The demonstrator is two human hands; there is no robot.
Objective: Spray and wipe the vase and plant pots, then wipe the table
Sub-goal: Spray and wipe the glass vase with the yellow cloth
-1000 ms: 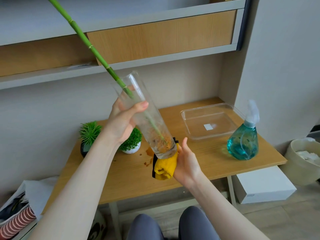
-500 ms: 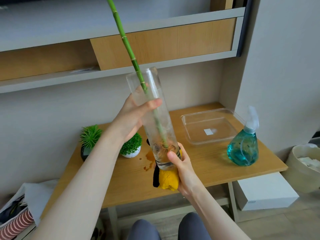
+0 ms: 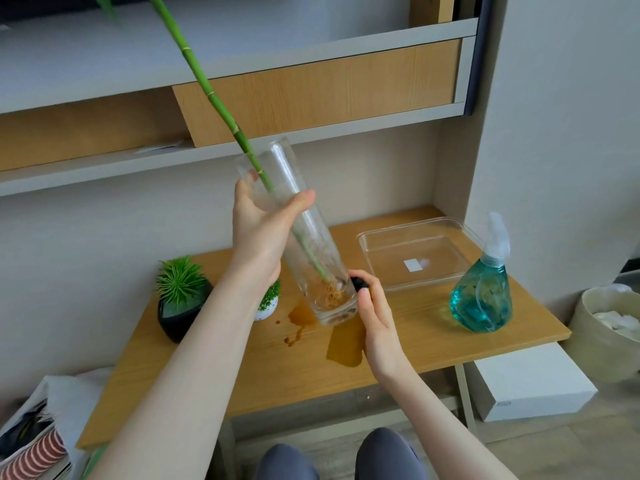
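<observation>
Looking down on the wooden table (image 3: 433,344), brown spill spread near the middle and toward the front edge. Clear tray (image 3: 414,252) at the back right, teal spray bottle (image 3: 483,292) standing just beside it at the right edge. Two plant pots toward the back left — the black one (image 3: 180,306) with spiky green, the small white one (image 3: 267,304) partly hidden behind the forearm.

Up in the air above the middle: the glass vase (image 3: 304,244), tilted, mouth up and to the left, base down and to the right, hanging just over the spill without clearly touching the wood. Green bamboo stalk (image 3: 207,88) running out of the mouth and off the top of frame, along the same slant as the glass, roots bunched at the base.

Left hand (image 3: 263,233) wrapped round the upper half of the vase, thumb across the front, fingers behind. Right hand (image 3: 375,313) down at the base, on its right side, fingers curled round something dark, only a black edge showing — likely the cloth, mostly hidden.

Key line for the next wipe: long axis from upper left to lower right, right hand sitting at the low end. Probably a stroke up the glass from there, left hand steadying. Risk — tipping further and loosening the stalk.
</observation>
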